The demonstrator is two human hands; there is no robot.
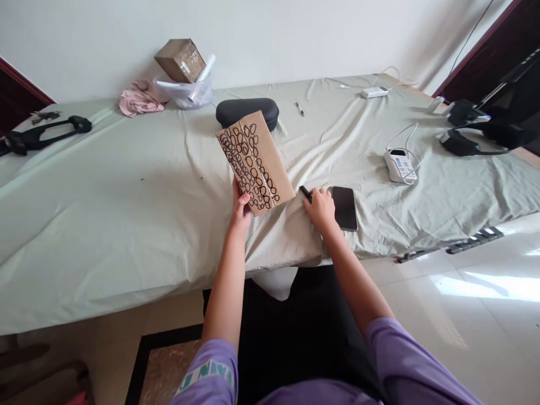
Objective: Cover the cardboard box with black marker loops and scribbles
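Note:
My left hand (241,211) grips the lower edge of a brown kraft-card sheet (255,160), holding it up tilted above the sheet-covered table (126,185). Black hand-drawn loops cover much of the card. My right hand (320,211) rests on the cloth with its fingers around a black marker (306,194), whose end sticks out to the left. Just right of that hand lies a black smartphone (345,208), face up, its lower part close to my fingers.
Behind the card lies a black zip case (247,113), with a small pen (300,108) beyond it. A cardboard box (180,61) sits in a clear plastic bag (185,93) beside pink cloth (140,98). A white corded device (400,166) and black headphones (464,142) lie right.

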